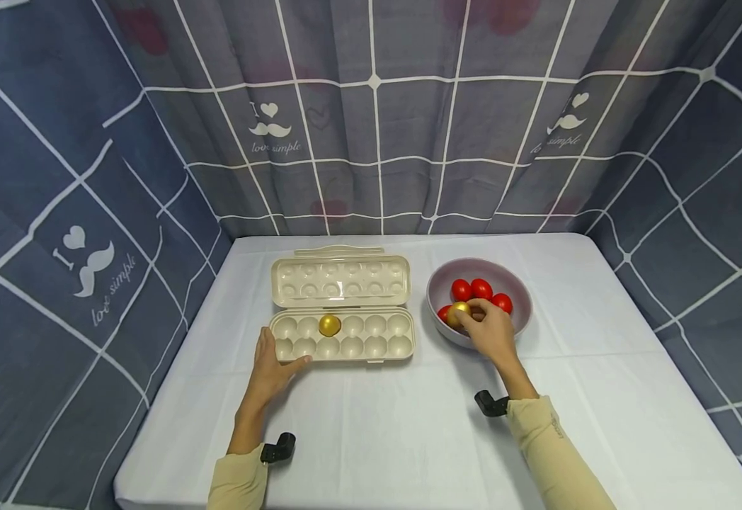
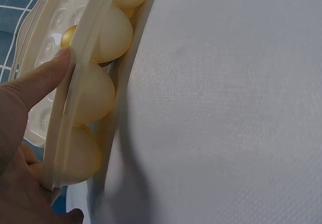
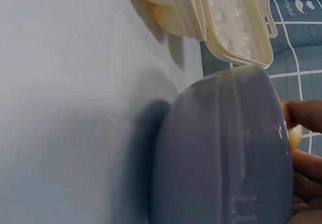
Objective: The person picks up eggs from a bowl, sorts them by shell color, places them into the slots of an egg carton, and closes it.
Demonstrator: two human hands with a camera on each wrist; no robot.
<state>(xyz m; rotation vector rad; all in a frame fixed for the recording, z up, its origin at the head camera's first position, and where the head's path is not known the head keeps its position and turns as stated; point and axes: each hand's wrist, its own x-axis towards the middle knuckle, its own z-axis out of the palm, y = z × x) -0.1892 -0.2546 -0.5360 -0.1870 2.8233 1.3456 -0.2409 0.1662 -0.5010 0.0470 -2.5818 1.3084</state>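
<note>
A cream plastic egg carton [image 1: 342, 309] lies with its lid folded back. One golden egg [image 1: 329, 325] sits in its back row, in the third cup from the left. My left hand [image 1: 272, 372] grips the carton's left front corner; in the left wrist view the thumb [image 2: 48, 78] lies on the front rim and the fingers go round the end. My right hand [image 1: 491, 331] pinches a second golden egg [image 1: 457, 314] inside the purple-grey bowl [image 1: 436, 283]. Several red eggs [image 1: 481, 288] lie around it. The bowl's wall hides much of this hand's grip in the right wrist view.
A white cloth [image 1: 371, 425] covers the table under the carton and the bowl. Grey checked curtains [image 1: 345, 127] hang close behind the table and along both sides. Each wrist carries a black camera mount, seen at the left wrist [image 1: 278, 448] and right wrist [image 1: 492, 404].
</note>
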